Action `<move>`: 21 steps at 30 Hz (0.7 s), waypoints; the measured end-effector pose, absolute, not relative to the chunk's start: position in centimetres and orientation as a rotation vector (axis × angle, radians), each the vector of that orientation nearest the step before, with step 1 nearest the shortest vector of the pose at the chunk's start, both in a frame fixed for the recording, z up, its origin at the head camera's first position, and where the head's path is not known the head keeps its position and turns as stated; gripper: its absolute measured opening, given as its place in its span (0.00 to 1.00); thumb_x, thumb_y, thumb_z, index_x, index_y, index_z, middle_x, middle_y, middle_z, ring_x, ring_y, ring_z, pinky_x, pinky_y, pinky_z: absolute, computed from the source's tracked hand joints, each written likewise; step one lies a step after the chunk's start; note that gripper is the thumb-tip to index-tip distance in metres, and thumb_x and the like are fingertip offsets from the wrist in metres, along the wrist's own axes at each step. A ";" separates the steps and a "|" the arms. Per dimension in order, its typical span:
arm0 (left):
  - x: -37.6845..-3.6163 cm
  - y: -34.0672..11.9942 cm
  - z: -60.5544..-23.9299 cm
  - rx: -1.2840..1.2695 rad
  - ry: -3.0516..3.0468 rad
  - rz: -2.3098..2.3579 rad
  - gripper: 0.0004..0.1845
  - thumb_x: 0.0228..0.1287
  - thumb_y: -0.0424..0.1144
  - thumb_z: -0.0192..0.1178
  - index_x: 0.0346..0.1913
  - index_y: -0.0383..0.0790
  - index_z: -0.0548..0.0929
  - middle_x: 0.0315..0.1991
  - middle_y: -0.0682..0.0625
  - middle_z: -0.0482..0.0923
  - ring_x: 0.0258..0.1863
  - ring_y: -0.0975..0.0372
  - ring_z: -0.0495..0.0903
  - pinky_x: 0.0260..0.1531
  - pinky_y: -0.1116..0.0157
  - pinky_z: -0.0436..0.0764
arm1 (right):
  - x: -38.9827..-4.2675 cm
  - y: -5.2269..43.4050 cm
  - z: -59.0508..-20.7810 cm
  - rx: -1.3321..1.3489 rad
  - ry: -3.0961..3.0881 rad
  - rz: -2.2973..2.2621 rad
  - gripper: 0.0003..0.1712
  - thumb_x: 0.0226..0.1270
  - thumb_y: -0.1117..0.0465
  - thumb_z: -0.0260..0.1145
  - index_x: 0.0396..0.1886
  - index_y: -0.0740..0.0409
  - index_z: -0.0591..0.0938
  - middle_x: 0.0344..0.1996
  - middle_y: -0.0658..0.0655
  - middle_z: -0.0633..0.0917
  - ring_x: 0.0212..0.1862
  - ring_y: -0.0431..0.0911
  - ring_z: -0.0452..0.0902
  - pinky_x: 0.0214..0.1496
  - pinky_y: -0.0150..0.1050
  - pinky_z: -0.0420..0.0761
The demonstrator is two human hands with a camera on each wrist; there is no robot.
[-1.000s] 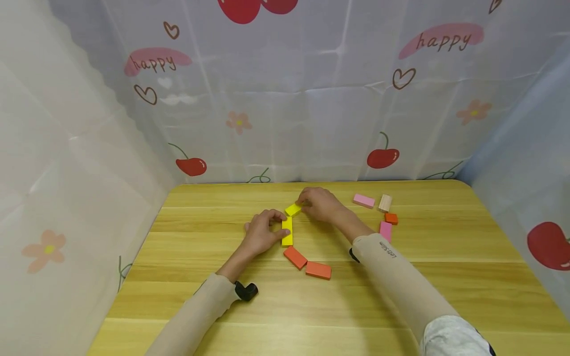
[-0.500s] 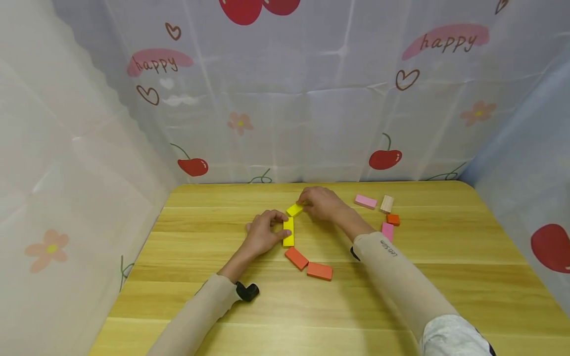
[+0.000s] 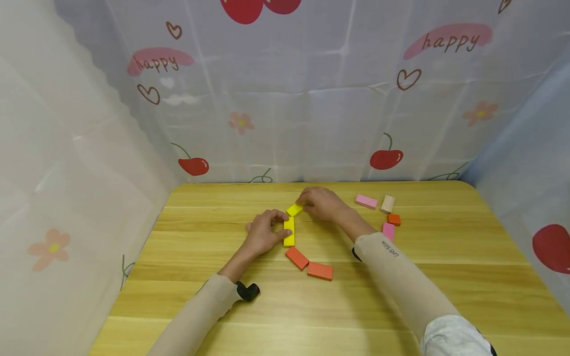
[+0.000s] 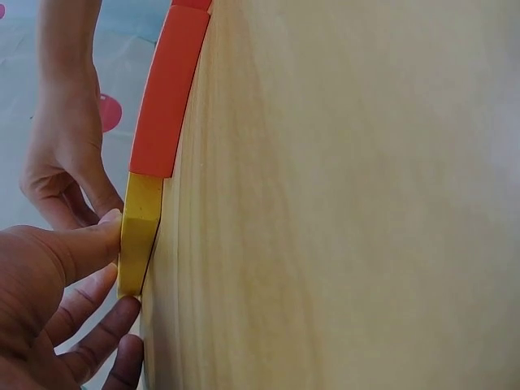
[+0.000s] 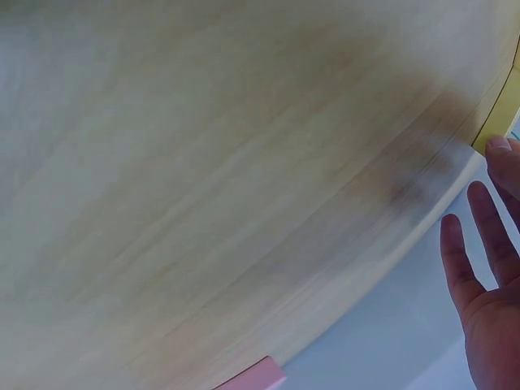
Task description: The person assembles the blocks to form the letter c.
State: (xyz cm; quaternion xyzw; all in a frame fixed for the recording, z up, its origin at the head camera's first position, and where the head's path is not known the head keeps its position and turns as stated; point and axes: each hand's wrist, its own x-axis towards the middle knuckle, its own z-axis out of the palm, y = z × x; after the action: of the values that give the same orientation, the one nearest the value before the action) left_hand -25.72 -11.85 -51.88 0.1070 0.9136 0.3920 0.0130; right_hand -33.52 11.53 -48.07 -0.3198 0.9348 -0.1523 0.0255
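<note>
A long yellow block (image 3: 289, 231) lies flat on the wooden table (image 3: 401, 296). My left hand (image 3: 281, 226) pinches it, thumb (image 4: 85, 244) on one long side and fingers at its far end. In the left wrist view the same yellow block (image 4: 140, 240) butts against an orange block (image 4: 168, 93). A short yellow block (image 3: 294, 209) lies aslant at the long one's far end, and my right hand (image 3: 301, 203) holds it by its fingertips. The right wrist view shows one fingertip (image 5: 502, 148) at that block's edge (image 5: 504, 106), with the other fingers spread.
Two orange blocks (image 3: 296, 257) (image 3: 319, 271) continue the curved row toward me. To the right lie two pink blocks (image 3: 366, 201) (image 3: 388, 231), a plain wood block (image 3: 387, 203) and a small orange block (image 3: 394, 219). Printed curtains close in the table's far and side edges.
</note>
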 end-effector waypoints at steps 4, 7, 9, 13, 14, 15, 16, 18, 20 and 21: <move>-25.7 -11.9 -51.9 0.342 2.844 1.229 0.16 0.67 0.46 0.77 0.54 0.52 0.87 0.54 0.53 0.85 0.54 0.52 0.79 0.55 0.46 0.58 | -33.4 11.6 -48.0 -0.994 2.896 -0.453 0.16 0.77 0.65 0.69 0.60 0.53 0.90 0.60 0.54 0.89 0.62 0.53 0.86 0.68 0.53 0.83; -25.7 -11.9 -51.9 0.350 2.843 1.232 0.16 0.67 0.46 0.77 0.54 0.52 0.87 0.53 0.53 0.85 0.54 0.53 0.79 0.55 0.46 0.58 | -33.3 11.6 -47.8 -0.991 2.899 -0.441 0.16 0.77 0.65 0.69 0.60 0.52 0.90 0.61 0.54 0.89 0.63 0.53 0.86 0.69 0.53 0.83; -25.7 -12.0 -51.9 0.354 2.845 1.231 0.16 0.67 0.47 0.77 0.54 0.52 0.87 0.53 0.53 0.85 0.54 0.53 0.79 0.55 0.46 0.58 | -33.2 11.6 -47.8 -0.992 2.899 -0.438 0.16 0.77 0.65 0.68 0.61 0.53 0.90 0.61 0.55 0.89 0.64 0.53 0.85 0.69 0.54 0.83; -25.6 -12.1 -51.8 0.357 2.850 1.231 0.16 0.67 0.46 0.77 0.54 0.52 0.88 0.53 0.53 0.85 0.53 0.52 0.79 0.54 0.46 0.58 | -33.1 11.6 -47.9 -0.996 2.901 -0.446 0.17 0.78 0.66 0.68 0.61 0.53 0.89 0.62 0.55 0.88 0.64 0.54 0.85 0.69 0.54 0.83; -25.6 -12.1 -51.8 0.358 2.850 1.231 0.16 0.67 0.47 0.77 0.54 0.52 0.88 0.53 0.53 0.85 0.53 0.53 0.79 0.54 0.46 0.58 | -33.1 11.6 -47.9 -0.995 2.902 -0.454 0.17 0.78 0.66 0.68 0.62 0.53 0.89 0.62 0.55 0.88 0.64 0.54 0.85 0.69 0.54 0.83; -25.5 -12.1 -51.7 0.359 2.849 1.230 0.16 0.67 0.47 0.77 0.54 0.52 0.88 0.53 0.53 0.85 0.53 0.53 0.79 0.54 0.46 0.58 | -33.1 11.6 -48.0 -0.990 2.901 -0.465 0.17 0.77 0.66 0.68 0.62 0.53 0.89 0.62 0.55 0.88 0.64 0.54 0.85 0.69 0.54 0.83; -25.5 -12.1 -51.7 0.361 2.846 1.230 0.16 0.67 0.47 0.77 0.54 0.52 0.87 0.53 0.53 0.85 0.53 0.53 0.79 0.54 0.46 0.58 | -33.1 11.6 -48.0 -0.986 2.901 -0.474 0.17 0.77 0.66 0.68 0.62 0.54 0.89 0.61 0.55 0.88 0.63 0.54 0.85 0.69 0.53 0.83; -25.5 -12.2 -51.7 0.364 2.845 1.227 0.16 0.67 0.47 0.77 0.54 0.52 0.87 0.53 0.53 0.85 0.53 0.53 0.79 0.54 0.46 0.58 | -33.1 11.6 -48.2 -0.978 2.900 -0.494 0.17 0.77 0.67 0.68 0.62 0.54 0.89 0.61 0.56 0.88 0.63 0.54 0.85 0.69 0.53 0.83; -25.4 -12.2 -51.7 0.367 2.846 1.224 0.15 0.67 0.47 0.77 0.54 0.52 0.87 0.53 0.52 0.85 0.53 0.53 0.79 0.54 0.46 0.58 | -33.0 11.6 -48.3 -0.969 2.896 -0.517 0.18 0.77 0.67 0.68 0.62 0.54 0.88 0.61 0.56 0.88 0.62 0.53 0.85 0.69 0.53 0.83; -25.4 -12.2 -51.7 0.369 2.845 1.225 0.15 0.67 0.47 0.77 0.54 0.52 0.87 0.53 0.52 0.85 0.52 0.53 0.79 0.53 0.46 0.58 | -33.0 11.6 -48.3 -0.967 2.895 -0.526 0.18 0.77 0.67 0.68 0.62 0.54 0.88 0.61 0.56 0.88 0.62 0.53 0.85 0.69 0.53 0.83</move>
State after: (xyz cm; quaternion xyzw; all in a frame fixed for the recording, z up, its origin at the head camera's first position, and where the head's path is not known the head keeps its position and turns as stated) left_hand -25.38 -12.24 -51.72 0.1183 0.9120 0.3925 0.0110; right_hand -33.01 11.59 -48.29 -0.3122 0.9345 -0.1699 0.0221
